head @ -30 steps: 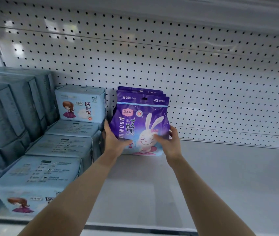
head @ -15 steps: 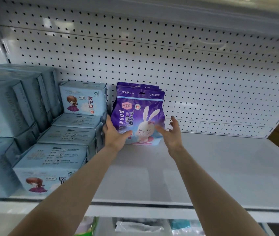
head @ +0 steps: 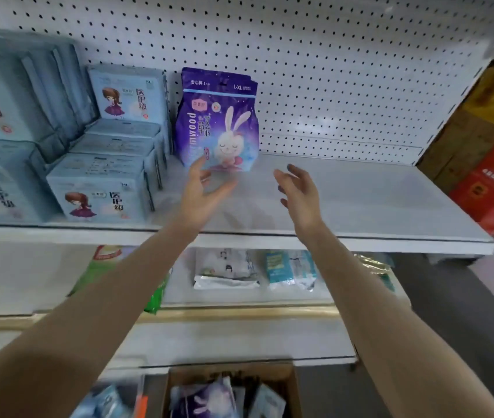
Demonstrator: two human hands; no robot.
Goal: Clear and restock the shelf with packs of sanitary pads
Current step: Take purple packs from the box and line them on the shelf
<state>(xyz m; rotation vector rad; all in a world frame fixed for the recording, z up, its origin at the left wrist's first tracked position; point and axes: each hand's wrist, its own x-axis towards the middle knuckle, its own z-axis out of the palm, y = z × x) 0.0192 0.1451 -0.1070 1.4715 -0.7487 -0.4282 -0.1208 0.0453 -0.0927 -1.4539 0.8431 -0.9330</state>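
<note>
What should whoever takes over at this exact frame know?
Left hand: open, holds nothing, fingertips by the lower edge of the purple rabbit packs; contact unclear.
Right hand: open, holds nothing, over the shelf.
Done: the purple rabbit packs stand upright at the back, beside the light-blue packs.
Left: the shelf to their right is unfilled; spare packs wait in the cardboard box below.

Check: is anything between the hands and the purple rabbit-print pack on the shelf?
Nothing visible. The left hand and right hand are open just before the purple rabbit-print plastic pack, with only bare white shelf between. Light-blue packs stand beside it, leftward.
</note>
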